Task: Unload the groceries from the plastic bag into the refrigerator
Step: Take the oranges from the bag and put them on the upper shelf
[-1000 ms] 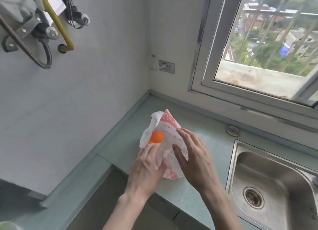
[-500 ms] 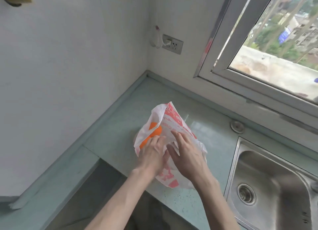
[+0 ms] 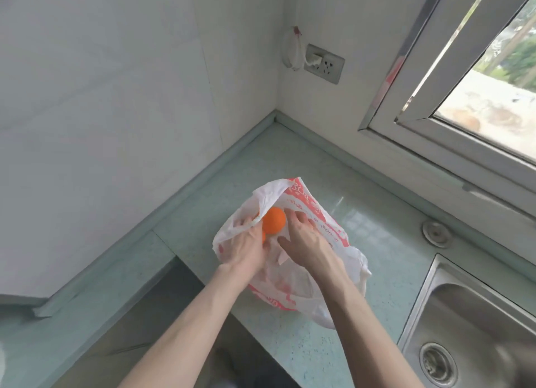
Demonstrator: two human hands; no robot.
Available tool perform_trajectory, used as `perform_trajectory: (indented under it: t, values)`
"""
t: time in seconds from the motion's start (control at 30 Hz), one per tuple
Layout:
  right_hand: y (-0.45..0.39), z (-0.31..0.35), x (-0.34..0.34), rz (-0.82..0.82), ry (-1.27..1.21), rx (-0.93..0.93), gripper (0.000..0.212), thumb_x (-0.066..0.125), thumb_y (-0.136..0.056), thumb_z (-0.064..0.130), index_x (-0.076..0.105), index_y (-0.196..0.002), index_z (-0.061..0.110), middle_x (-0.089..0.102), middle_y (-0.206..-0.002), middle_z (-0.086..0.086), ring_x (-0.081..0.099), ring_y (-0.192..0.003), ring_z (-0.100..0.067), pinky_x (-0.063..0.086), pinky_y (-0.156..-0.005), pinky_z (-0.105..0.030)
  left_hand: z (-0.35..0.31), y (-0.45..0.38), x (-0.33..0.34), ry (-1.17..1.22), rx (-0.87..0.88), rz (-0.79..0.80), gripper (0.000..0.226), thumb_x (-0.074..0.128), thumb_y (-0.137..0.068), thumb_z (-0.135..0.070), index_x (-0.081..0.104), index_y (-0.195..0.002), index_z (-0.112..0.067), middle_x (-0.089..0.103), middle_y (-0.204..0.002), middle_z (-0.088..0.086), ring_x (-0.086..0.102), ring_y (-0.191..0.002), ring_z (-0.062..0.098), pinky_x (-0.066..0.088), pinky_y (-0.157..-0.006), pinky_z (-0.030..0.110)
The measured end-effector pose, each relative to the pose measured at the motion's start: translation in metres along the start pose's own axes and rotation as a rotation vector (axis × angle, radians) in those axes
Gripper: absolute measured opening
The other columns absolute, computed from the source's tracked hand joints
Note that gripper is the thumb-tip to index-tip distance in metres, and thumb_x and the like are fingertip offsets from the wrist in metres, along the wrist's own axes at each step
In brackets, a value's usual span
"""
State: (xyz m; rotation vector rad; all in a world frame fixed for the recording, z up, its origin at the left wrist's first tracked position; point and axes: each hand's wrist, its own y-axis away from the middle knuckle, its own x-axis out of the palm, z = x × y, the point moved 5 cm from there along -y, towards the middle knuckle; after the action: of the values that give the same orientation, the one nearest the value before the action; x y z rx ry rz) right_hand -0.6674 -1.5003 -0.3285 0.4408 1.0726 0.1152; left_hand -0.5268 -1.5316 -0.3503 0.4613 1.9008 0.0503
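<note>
A white plastic bag with red print (image 3: 313,213) lies on the pale green countertop (image 3: 377,228) near the corner. An orange (image 3: 273,220) shows in the bag's open mouth, and a sliver of a second orange fruit peeks out below it. My left hand (image 3: 243,247) grips the bag's left edge and holds it open. My right hand (image 3: 304,242) presses on the bag's right side, fingers bent against the plastic beside the orange. The refrigerator is out of sight.
A steel sink (image 3: 475,329) sits at the right, with a round cap (image 3: 436,233) in the counter behind it. A wall socket (image 3: 324,64) with a plug is on the back wall. A window (image 3: 478,103) runs along the right. The counter has a recess at the lower left.
The view has tilted down and moved closer. My hands have spread the bag's mouth wider, so the orange shows more fully.
</note>
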Motion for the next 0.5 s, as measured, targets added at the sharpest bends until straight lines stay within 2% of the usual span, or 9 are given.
perform_trajectory:
  t: [0.1, 0.17, 0.27, 0.4, 0.5]
  values:
    - [-0.012, -0.003, 0.002, -0.003, 0.04, 0.008, 0.065, 0.06, -0.096, 0.026, 0.032, -0.153, 0.012, 0.043, -0.151, -0.012, 0.046, -0.135, -0.035, 0.041, -0.106, -0.041, 0.007, -0.007, -0.001, -0.083, -0.033, 0.019, 0.067, 0.053, -0.097, -0.035, 0.027, -0.156, -0.016, 0.039, -0.156, 0.012, 0.041, -0.139, 0.033, 0.037, -0.112, 0.044]
    - [-0.02, -0.005, 0.001, 0.031, 0.026, 0.03, 0.057, 0.057, -0.097, 0.027, 0.04, -0.15, 0.017, 0.051, -0.148, -0.009, 0.05, -0.134, -0.033, 0.043, -0.101, -0.038, 0.013, -0.013, -0.004, -0.132, -0.084, 0.017, 0.071, 0.052, -0.097, -0.034, 0.023, -0.159, -0.015, 0.028, -0.163, 0.011, 0.033, -0.144, 0.031, 0.034, -0.114, 0.044]
    - [-0.035, -0.002, 0.001, 0.161, -0.086, 0.083, 0.038, 0.048, -0.103, 0.025, 0.057, -0.14, 0.02, 0.066, -0.135, -0.004, 0.065, -0.121, -0.028, 0.044, -0.078, -0.03, 0.016, -0.022, -0.006, -0.193, -0.059, -0.015, 0.059, 0.053, -0.095, -0.029, 0.037, -0.15, -0.013, 0.043, -0.15, 0.01, 0.042, -0.134, 0.03, 0.039, -0.105, 0.042]
    - [-0.049, 0.004, 0.006, 0.162, -0.068, 0.035, 0.04, 0.049, -0.103, 0.019, 0.054, -0.142, 0.015, 0.062, -0.139, -0.006, 0.062, -0.125, -0.029, 0.047, -0.088, -0.035, 0.012, -0.03, 0.004, -0.241, 0.003, 0.056, 0.045, 0.055, -0.092, -0.029, 0.052, -0.135, -0.016, 0.055, -0.129, 0.007, 0.05, -0.121, 0.029, 0.042, -0.097, 0.039]
    - [-0.062, 0.008, 0.011, 0.135, 0.05, -0.062, 0.037, 0.053, -0.098, 0.019, 0.055, -0.135, 0.015, 0.059, -0.138, -0.006, 0.056, -0.13, -0.027, 0.042, -0.094, -0.033, 0.011, -0.034, 0.014, -0.247, 0.026, 0.144, 0.049, 0.056, -0.094, -0.036, 0.048, -0.139, -0.018, 0.056, -0.126, 0.008, 0.051, -0.12, 0.03, 0.044, -0.097, 0.042]
